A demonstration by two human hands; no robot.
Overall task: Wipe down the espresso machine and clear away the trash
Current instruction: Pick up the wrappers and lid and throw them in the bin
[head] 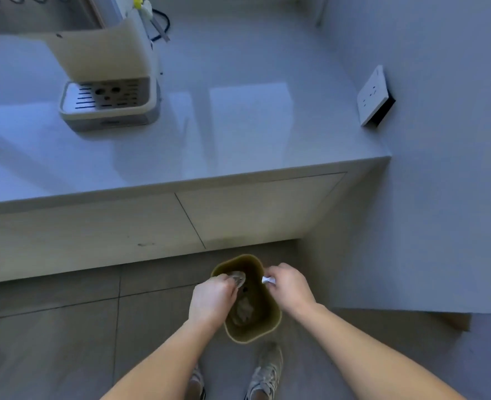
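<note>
The cream espresso machine (105, 73) stands at the back left of the pale counter (238, 134), its slotted drip tray facing me. Down on the floor in front of the cabinets sits a small olive trash bin (270, 321) with crumpled paper inside. My left hand (212, 301) is over the bin's mouth, shut on a clear crumpled plastic piece (237, 278). My right hand (289, 287) hovers at the bin's right rim, pinching a small white scrap (268, 280).
A white wall socket (374, 95) sticks out from the wall on the right, above the counter's end. A black cable (163, 24) runs behind the machine. Beige cabinet doors (238, 212) sit below the counter. My shoes (267, 373) stand on the grey tiled floor.
</note>
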